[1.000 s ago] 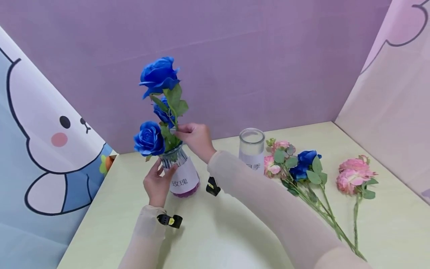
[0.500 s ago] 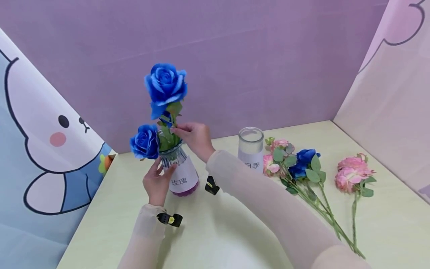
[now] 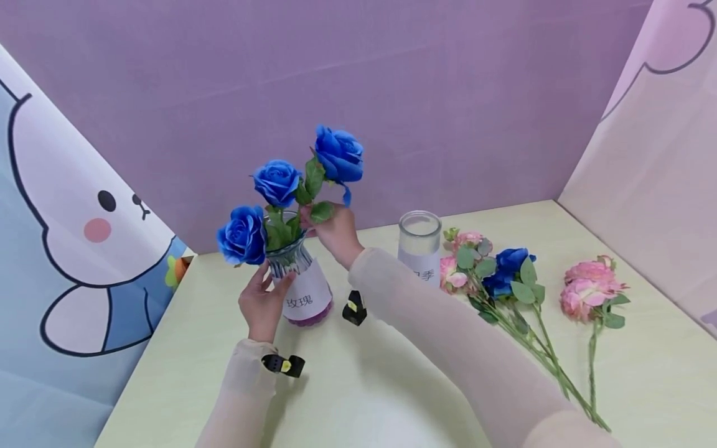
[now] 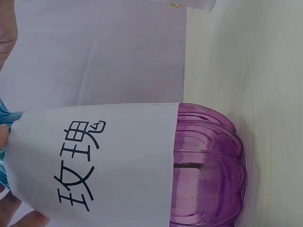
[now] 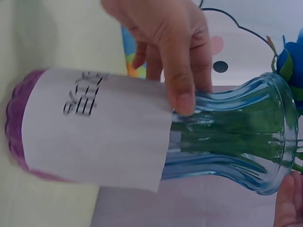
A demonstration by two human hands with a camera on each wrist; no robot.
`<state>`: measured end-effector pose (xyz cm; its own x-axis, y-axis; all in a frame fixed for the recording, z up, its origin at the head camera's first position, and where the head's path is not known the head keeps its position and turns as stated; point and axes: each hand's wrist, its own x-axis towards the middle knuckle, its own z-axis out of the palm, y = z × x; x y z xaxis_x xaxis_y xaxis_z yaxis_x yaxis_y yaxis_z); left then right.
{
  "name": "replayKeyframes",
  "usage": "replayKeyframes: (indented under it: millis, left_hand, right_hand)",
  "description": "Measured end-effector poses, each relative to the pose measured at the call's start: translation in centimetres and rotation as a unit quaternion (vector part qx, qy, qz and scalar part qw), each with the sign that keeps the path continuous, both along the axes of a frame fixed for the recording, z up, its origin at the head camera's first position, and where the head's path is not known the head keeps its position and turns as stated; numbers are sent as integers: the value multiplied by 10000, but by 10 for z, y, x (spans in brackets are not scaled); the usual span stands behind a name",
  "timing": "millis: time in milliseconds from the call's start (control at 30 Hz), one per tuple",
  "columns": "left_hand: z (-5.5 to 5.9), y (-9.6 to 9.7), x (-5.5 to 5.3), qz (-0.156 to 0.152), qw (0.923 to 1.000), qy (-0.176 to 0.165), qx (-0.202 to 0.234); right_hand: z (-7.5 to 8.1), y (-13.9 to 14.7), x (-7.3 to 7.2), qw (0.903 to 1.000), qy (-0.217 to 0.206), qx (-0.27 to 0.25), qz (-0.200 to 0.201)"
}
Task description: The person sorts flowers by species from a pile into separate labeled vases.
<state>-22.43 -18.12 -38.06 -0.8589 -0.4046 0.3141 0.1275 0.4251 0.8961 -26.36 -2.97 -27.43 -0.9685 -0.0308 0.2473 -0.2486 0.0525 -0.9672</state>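
Note:
My left hand (image 3: 262,311) grips the waist of a ribbed glass vase (image 3: 294,252), blue above and purple at its foot. A white paper label (image 4: 99,161) with black characters wraps the vase, which stands on the table. In the right wrist view, the left thumb (image 5: 182,97) lies across the glass and green stems show inside. Two blue roses (image 3: 241,235) lean left and upright from the mouth. Beside the rim, my right hand (image 3: 338,235) pinches the stem of a third blue rose (image 3: 340,154), which tilts right above the knuckles; a leaf partly covers the fingertips.
Right of the right hand stands a clear glass jar (image 3: 420,227) with a white label. Pink flowers (image 3: 592,289) and another blue rose (image 3: 506,267) lie on the table (image 3: 358,386), stems toward the front right. A purple backdrop (image 3: 448,112) rises behind, with printed cloth at both sides.
The third rose has come down and swung from the left over to the right, so the rose behind it now shows fully. My left hand and the vase have stayed put.

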Motion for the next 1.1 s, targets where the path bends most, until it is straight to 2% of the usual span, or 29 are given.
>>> replayKeyframes:
  millis: [100, 200, 333, 533, 667, 800, 967, 1100]
  left_hand:
    - [0, 0, 1, 14, 9999, -107, 16]
    - [-1, 0, 1, 22, 9998, -177, 29]
    - [-1, 1, 2, 40, 9998, -200, 35]
    - [0, 2, 1, 92, 9999, -20, -103]
    - [0, 1, 0, 78, 9999, 72, -132]
    - [0, 0, -1, 91, 9998, 123, -90]
    - [0, 0, -2, 109, 9996, 199, -147]
    - [-2, 1, -1, 145, 9994, 283, -155]
  right_hand:
    - [-3, 0, 1, 9999, -114, -62, -27]
    - [-6, 1, 1, 9996, -181, 217, -36]
    - [-10, 2, -2, 9979, -60, 652, 10]
    - [-13, 1, -2, 9940, -39, 1088, 114]
    - [-14, 3, -2, 9943, -73, 1003, 356]
    - [-17, 5, -3, 9951, -174, 670, 709]
    - [-22, 5, -5, 9935, -12, 331, 1086]
    - [-24, 7, -6, 9916, -34, 361, 1242]
